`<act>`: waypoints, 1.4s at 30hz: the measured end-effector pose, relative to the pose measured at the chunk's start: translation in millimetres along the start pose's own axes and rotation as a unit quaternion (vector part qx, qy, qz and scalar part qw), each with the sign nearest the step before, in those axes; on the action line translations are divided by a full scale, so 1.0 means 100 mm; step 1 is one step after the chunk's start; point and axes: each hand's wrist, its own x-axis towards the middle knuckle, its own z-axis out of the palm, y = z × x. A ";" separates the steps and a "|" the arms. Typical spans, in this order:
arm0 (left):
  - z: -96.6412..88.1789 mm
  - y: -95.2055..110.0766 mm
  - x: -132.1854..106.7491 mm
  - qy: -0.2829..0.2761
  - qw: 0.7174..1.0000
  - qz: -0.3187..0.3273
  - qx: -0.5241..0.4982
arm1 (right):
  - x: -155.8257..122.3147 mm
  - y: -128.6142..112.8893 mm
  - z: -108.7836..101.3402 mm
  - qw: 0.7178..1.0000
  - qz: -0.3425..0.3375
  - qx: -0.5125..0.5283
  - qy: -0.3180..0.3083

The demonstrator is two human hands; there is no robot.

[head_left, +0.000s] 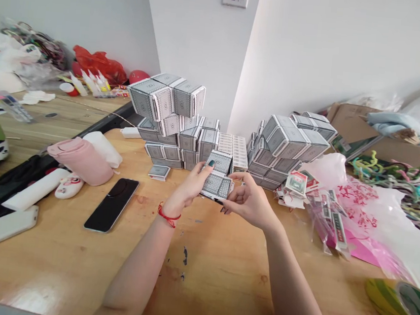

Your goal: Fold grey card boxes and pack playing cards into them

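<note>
The left fingers [208,170] pinch two grey patterned card packs [216,182]; the right fingertips [230,191] curl narrowly at their edge, grip unclear. They look light, stiff and slightly slick, best held by the long sides. Stacked packs [171,119] rise just ahead; a black smartphone [112,205] lies left.
</note>
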 end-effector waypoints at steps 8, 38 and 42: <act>0.02 0.01 -0.02 -0.005 1.000 -0.011 0.004 | 0.00 -0.03 0.03 0.996 -0.016 -0.071 0.050; 0.00 -0.01 -0.02 -0.016 0.999 -0.008 -0.027 | -0.02 -0.02 0.00 0.999 -0.024 -0.007 0.022; 0.02 -0.02 -0.01 -0.006 0.999 -0.007 -0.033 | -0.01 -0.01 0.04 0.999 -0.023 -0.020 0.039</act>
